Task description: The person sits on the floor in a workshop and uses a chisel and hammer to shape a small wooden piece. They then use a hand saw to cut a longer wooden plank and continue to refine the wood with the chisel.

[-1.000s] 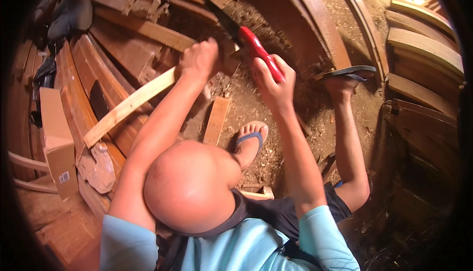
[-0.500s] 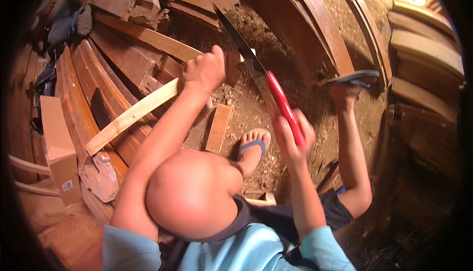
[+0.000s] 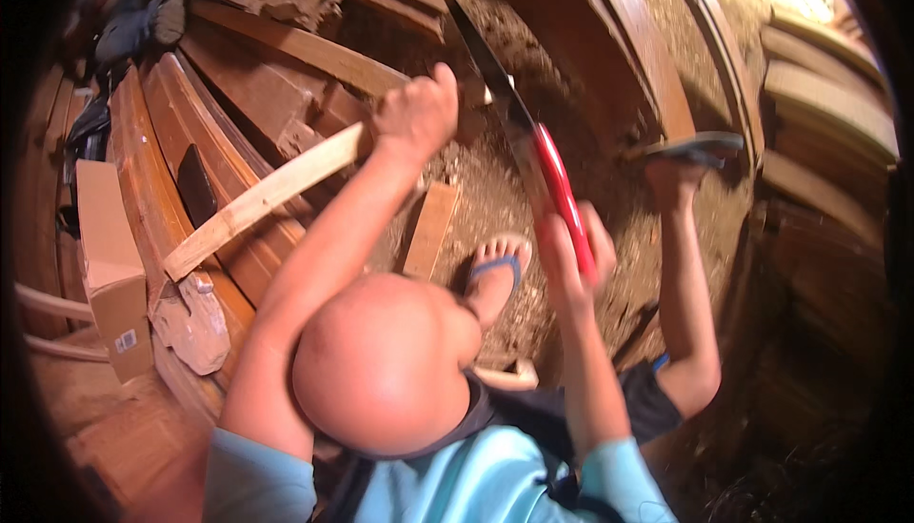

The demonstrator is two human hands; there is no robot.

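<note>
My left hand (image 3: pixel 416 116) is closed round a pale, slightly curved wooden strip (image 3: pixel 262 204), its thumb pointing up and outward. One end of the strip reaches left over darker planks; the other lies beyond my fist, close to the blade. My right hand (image 3: pixel 574 252) grips the red handle of a hand saw (image 3: pixel 557 176). Its dark, tapering blade points away and to the left, passing beside the strip's far end. My fist and the blade partly hide that end, so I cannot tell whether they touch. My left forearm rests beside my bent knee (image 3: pixel 376 366).
Long brown planks (image 3: pixel 190 157) lie on the left, with a dark phone-like slab (image 3: pixel 197 185) on them and a cardboard box (image 3: pixel 112 271) alongside. Curved boards (image 3: pixel 824 109) are stacked at right. A small wood block (image 3: pixel 430 230) lies near my sandalled foot (image 3: pixel 497 271) on sawdust-covered ground.
The view has shifted slightly, so both hands appear a little farther right. The right hand still holds the saw and the left still holds the strip.
</note>
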